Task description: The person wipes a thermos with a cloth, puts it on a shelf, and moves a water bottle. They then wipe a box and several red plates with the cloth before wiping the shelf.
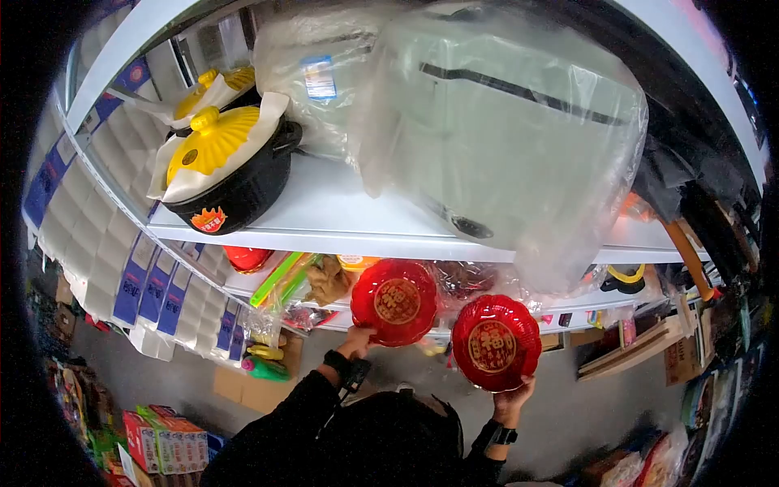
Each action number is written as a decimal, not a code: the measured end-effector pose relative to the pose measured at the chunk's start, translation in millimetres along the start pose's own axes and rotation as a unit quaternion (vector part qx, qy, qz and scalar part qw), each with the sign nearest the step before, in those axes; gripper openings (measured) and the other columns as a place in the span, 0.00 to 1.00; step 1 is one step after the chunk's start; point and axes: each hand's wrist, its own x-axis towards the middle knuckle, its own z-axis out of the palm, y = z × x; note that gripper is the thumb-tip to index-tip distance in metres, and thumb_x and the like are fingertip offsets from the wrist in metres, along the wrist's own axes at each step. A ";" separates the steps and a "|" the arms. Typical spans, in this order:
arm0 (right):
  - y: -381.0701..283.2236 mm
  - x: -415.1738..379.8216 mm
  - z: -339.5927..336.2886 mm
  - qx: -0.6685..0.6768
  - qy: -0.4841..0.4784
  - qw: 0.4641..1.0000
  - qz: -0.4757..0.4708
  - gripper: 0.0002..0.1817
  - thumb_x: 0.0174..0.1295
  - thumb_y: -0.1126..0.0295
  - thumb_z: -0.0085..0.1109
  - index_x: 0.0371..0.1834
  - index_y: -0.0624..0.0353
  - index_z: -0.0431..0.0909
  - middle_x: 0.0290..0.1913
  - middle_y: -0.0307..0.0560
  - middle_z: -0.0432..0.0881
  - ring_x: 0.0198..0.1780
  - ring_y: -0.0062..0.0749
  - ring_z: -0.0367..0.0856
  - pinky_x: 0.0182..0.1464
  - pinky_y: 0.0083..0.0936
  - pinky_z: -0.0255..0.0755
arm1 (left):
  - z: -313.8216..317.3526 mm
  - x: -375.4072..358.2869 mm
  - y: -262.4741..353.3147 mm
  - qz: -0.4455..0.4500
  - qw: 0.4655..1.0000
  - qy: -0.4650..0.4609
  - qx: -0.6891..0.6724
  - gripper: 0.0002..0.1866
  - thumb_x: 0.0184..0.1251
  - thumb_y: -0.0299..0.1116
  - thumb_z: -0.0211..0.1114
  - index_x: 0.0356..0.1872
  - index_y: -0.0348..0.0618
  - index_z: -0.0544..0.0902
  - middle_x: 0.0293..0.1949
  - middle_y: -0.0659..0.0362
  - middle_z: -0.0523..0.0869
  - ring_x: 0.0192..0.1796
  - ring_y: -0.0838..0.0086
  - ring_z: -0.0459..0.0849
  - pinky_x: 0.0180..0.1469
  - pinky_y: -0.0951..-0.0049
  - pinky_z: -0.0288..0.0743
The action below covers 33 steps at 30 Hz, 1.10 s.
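A scalloped red plate with gold lettering [396, 303] is held at its lower left edge by my left hand [358, 342], whose fingers are closed on the rim. A second, matching red plate [496, 342] rests in the grip of my right hand [516, 395], at its lower right edge. Both plates are in front of the lower shelf, side by side and apart. Behind them on that shelf are a brown crumpled item [327, 281] and plastic-wrapped goods [466, 278].
On the upper white shelf [324, 203] stand a black pot with a yellow lid [247, 183] and a large plastic-wrapped pale green container [519, 138]. Stacked white packs [89, 252] line the left side. Colourful boxes [166, 442] sit at lower left.
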 end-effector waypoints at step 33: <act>9.3 -11.4 15.7 -0.025 -0.006 1.000 0.015 0.31 0.38 0.65 0.51 0.53 0.59 0.65 0.51 0.48 0.70 0.53 0.45 0.68 0.53 0.40 0.66 | -36.8 -15.0 41.7 0.085 0.994 0.044 0.058 0.16 0.51 0.23 0.59 0.43 0.31 0.71 0.33 0.53 0.80 0.28 0.70 0.79 0.27 0.72 0.75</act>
